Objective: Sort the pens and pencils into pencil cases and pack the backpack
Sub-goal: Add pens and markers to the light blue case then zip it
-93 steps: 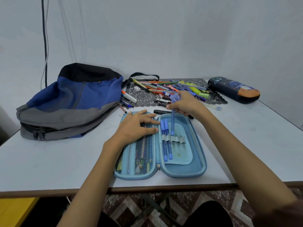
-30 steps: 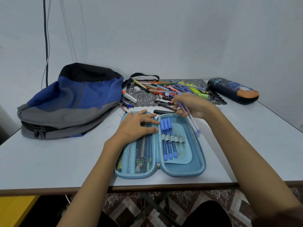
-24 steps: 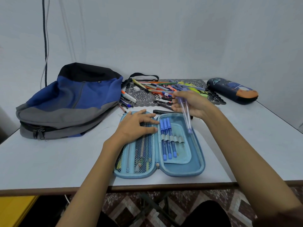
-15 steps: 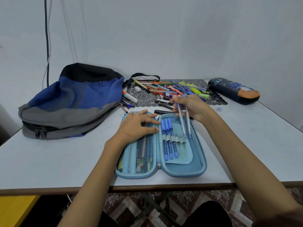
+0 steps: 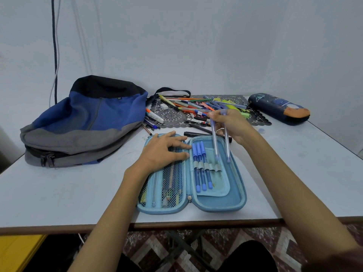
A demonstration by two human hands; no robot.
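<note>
A light blue pencil case (image 5: 220, 205) lies open on the table in front of me. Three blue pens (image 5: 202, 171) sit in the elastic loops of its right half. My left hand (image 5: 165, 150) rests flat on the mesh pocket of the left half. My right hand (image 5: 231, 124) holds two clear blue pens (image 5: 221, 146) above the right half, tips pointing down near the free loops. A pile of pens and pencils (image 5: 198, 107) lies on a dark lace mat (image 5: 170, 114) behind the case. A blue and grey backpack (image 5: 84, 122) lies at the left.
A dark pencil case (image 5: 279, 107) with an orange end lies shut at the back right. A black marker (image 5: 196, 133) lies just behind the open case. A white eraser (image 5: 163, 106) sits on the mat. The table's front edge (image 5: 59, 226) is close to me.
My right hand slid a third blue pen into the loops, then took two clear pens from the pile and turned them tips-down over the case. My left hand stayed on the mesh.
</note>
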